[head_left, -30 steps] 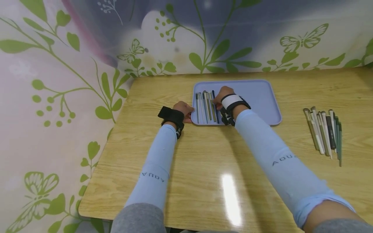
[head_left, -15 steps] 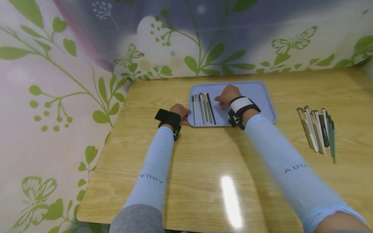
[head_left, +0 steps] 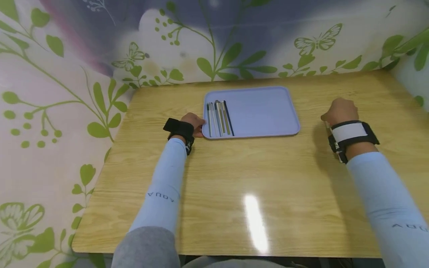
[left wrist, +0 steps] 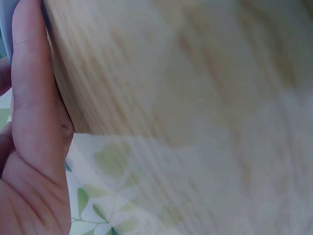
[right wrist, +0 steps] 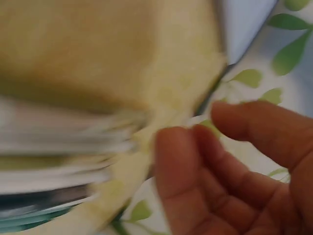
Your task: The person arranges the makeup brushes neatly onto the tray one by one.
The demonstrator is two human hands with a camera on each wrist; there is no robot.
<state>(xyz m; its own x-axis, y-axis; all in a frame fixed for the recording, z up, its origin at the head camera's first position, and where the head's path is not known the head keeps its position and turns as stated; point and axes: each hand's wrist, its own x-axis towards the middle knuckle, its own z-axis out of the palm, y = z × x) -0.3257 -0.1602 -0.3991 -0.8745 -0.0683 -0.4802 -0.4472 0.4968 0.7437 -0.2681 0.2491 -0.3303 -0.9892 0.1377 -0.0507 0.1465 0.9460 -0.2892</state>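
A lavender tray [head_left: 261, 111] lies near the back of the table, with several slim makeup brushes [head_left: 220, 118] side by side at its left end. My left hand [head_left: 193, 124] holds the tray's left edge; in the left wrist view its thumb [left wrist: 32, 78] lies along the rim. Over to the right, my right hand [head_left: 342, 111] hovers above the table with nothing in it. The right wrist view shows that hand's fingers [right wrist: 176, 166] bent, thumb apart from them. Beside them is a blurred bunch of makeup brushes [right wrist: 49, 161], mostly hidden under the right wrist in the head view.
The wooden table [head_left: 214, 193] meets a patterned wall [head_left: 161, 48] at the back and left. Bright light reflects off its front part. Its near edge runs along the bottom of the head view.
My right hand has left the row of brushes on the tray and moved right, to the loose bunch. The left hand stays at the tray's edge. The head view has shifted right.
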